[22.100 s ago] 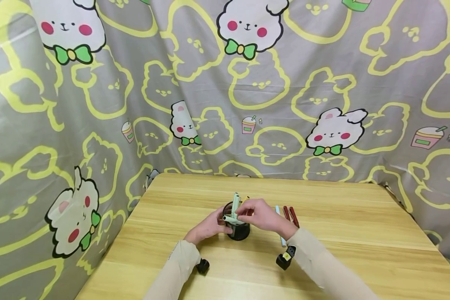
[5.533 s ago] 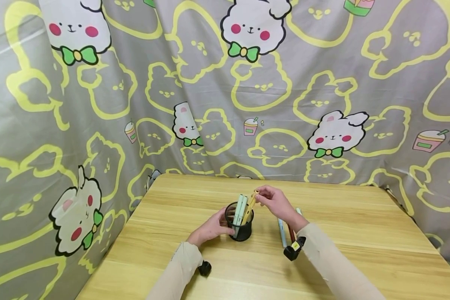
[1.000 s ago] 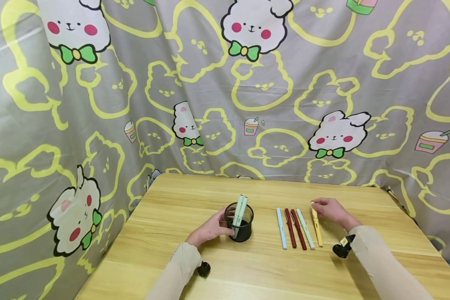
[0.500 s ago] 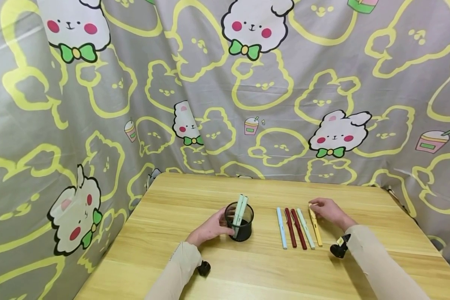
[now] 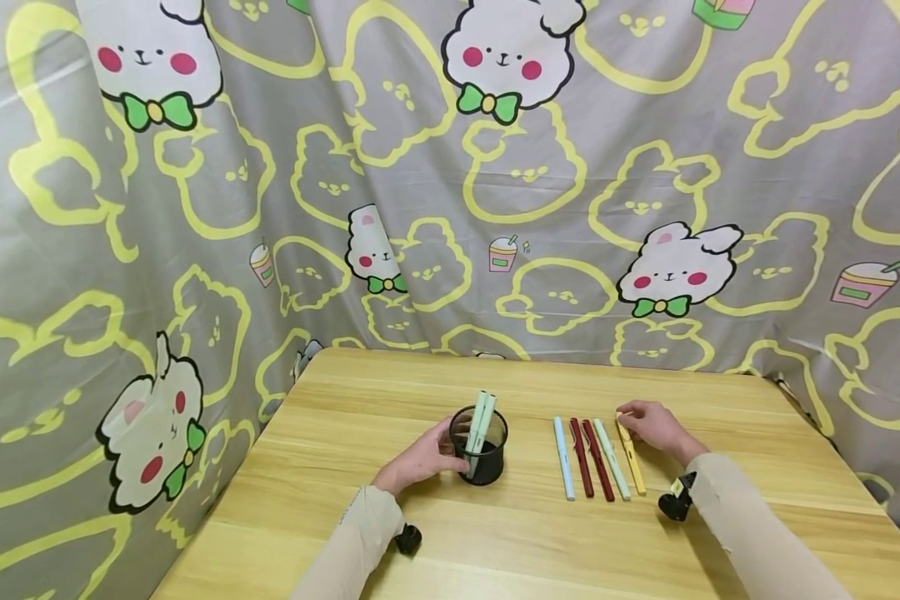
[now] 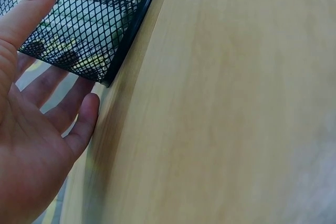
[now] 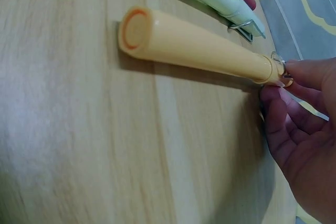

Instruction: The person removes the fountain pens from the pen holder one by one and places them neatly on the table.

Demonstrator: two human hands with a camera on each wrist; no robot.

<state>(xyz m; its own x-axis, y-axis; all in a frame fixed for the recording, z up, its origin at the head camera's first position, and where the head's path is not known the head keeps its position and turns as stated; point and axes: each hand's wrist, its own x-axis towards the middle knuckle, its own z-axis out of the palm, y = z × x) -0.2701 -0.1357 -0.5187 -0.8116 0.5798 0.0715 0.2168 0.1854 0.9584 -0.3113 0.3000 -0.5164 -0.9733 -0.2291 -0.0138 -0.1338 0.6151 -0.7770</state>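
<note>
Left hand [image 5: 423, 454]: is holding a black, round wire-mesh cup [image 5: 487, 468], the thumb lying across the near wall and the fingers reaching round behind.
Cup: is standing upright on a pale wood-grain table [image 5: 525, 533], nearer the table's left edge than its right and well in from the far edge.
In the cup: two slim pale green pens [image 5: 484, 419] are leaning together, their upper ends poking above the rim.
Right hand [image 5: 656, 427]: is pinching the far end of a slim yellow pen [image 5: 633, 465] between thumb and fingertips, beside its wire clip.
Yellow pen: is lying along the tabletop toward the table's right edge, its plain round end pointing to the near edge.
Row: the yellow pen is forming the right end of a line of five; from the left, a light blue pen [image 5: 565, 458], two dark red pens [image 5: 599, 462] and a single pale green pen [image 5: 612, 460] are lying just beside one another, all pointing from far edge to near edge with a slight slant.
Wrists: cream sleeves [image 5: 757, 525] are covering both forearms, and small black cameras [image 5: 675, 502] are sitting at the wrists.
Curtain: grey fabric [image 5: 435, 187] with rabbit prints is hanging beyond the table's far edge.
</note>
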